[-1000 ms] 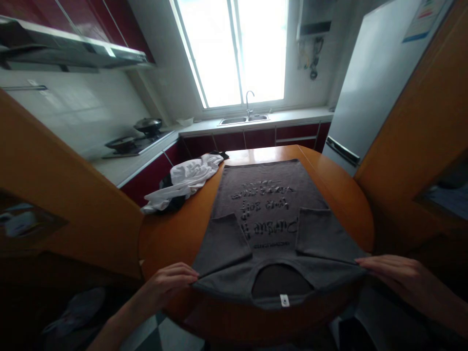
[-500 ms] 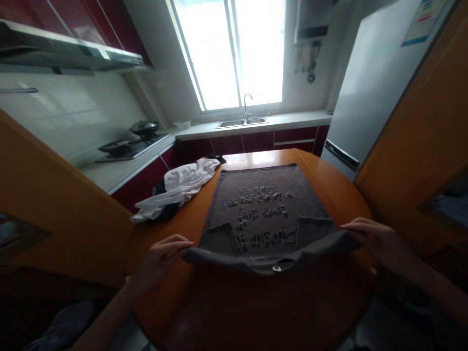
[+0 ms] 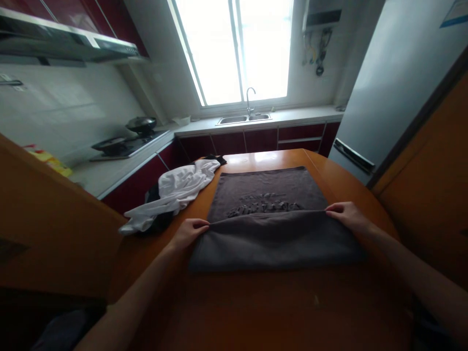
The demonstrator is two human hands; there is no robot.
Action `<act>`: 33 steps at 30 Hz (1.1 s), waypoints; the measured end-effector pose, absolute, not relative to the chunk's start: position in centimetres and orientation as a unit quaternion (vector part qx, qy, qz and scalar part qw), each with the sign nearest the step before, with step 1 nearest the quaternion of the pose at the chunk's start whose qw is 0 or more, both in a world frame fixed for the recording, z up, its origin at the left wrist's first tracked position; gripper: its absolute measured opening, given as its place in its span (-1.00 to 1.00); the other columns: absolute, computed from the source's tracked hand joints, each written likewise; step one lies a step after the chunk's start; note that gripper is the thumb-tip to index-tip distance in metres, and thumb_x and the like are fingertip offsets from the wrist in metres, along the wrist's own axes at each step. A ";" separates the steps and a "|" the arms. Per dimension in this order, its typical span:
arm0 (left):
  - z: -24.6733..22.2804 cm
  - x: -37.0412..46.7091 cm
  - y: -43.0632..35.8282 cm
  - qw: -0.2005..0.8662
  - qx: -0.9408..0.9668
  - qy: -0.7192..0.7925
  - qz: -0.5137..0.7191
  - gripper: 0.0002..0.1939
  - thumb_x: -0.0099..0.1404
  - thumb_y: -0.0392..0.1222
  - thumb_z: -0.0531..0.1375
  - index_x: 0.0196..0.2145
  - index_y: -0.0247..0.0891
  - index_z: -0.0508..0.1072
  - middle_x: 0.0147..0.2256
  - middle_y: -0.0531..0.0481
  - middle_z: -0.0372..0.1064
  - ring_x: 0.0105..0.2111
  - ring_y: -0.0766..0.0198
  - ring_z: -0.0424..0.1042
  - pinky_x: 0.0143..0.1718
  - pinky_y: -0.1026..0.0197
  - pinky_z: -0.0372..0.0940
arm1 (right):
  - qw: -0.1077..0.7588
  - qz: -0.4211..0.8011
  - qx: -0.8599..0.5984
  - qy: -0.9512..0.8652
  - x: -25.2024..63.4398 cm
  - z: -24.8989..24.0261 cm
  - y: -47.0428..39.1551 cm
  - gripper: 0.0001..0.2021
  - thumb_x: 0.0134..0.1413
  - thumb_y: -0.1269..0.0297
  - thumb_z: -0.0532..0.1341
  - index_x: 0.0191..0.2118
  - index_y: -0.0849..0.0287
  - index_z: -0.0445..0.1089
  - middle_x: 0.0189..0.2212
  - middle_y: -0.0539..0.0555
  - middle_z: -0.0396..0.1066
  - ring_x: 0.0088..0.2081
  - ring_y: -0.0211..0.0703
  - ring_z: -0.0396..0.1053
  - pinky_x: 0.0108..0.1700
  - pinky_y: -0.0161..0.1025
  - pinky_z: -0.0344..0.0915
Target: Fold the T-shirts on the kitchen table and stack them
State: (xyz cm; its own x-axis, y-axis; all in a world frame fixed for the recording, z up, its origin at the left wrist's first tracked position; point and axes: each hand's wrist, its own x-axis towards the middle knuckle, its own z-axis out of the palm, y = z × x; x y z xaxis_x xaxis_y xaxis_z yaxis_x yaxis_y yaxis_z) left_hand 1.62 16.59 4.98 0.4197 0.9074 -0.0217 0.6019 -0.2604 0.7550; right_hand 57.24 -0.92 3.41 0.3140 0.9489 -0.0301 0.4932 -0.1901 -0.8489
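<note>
Both hands, left hand [image 3: 188, 233] and right hand [image 3: 347, 217], are pinching the folded edge of the grey t-shirt [image 3: 270, 219], which looks soft, light and floppy, so gripping the corners is working best.

My left hand [image 3: 188, 232]: bare, no glove, ring or watch | my left forearm: bare up to the frame edge, no sleeve showing | my right hand [image 3: 347, 217]: bare, fingers unadorned | my right forearm: bare, no sleeve or band showing.
</note>
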 end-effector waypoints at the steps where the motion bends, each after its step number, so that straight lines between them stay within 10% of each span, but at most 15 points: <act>1: 5.0 1.5 16.8 0.355 0.762 0.495 0.220 -0.58 0.07 0.16 0.35 -0.29 -0.24 0.68 -0.29 -0.09 0.63 -0.25 0.03 0.59 -0.21 0.15 0.44 | 0.385 0.306 -0.712 -0.501 57.5 3.2 -0.7 -0.63 -0.20 -0.04 0.37 -0.38 0.18 0.61 -0.39 0.16 0.61 -0.32 0.02 0.54 -0.27 -0.16 0.42; 27: 2.9 2.9 21.2 0.262 0.768 0.526 0.254 -0.52 0.17 0.18 0.26 -0.18 -0.29 0.63 -0.19 -0.18 0.61 -0.15 -0.03 0.58 -0.08 0.06 0.42 | 0.385 0.274 -0.725 -0.502 60.0 0.4 3.9 -0.64 -0.11 0.00 0.33 -0.32 0.23 0.58 -0.36 0.18 0.59 -0.31 0.03 0.53 -0.22 -0.10 0.43; 33: 4.9 7.7 19.0 0.101 0.835 0.477 0.257 -0.43 0.40 0.06 0.06 0.18 -0.40 0.41 0.19 -0.32 0.36 0.23 -0.04 0.33 0.28 -0.09 0.17 | 0.252 0.031 -0.781 -0.570 56.6 2.0 4.5 -0.55 0.12 0.02 0.23 -0.04 0.27 0.56 0.06 0.35 0.46 0.11 0.26 0.38 0.14 0.15 0.30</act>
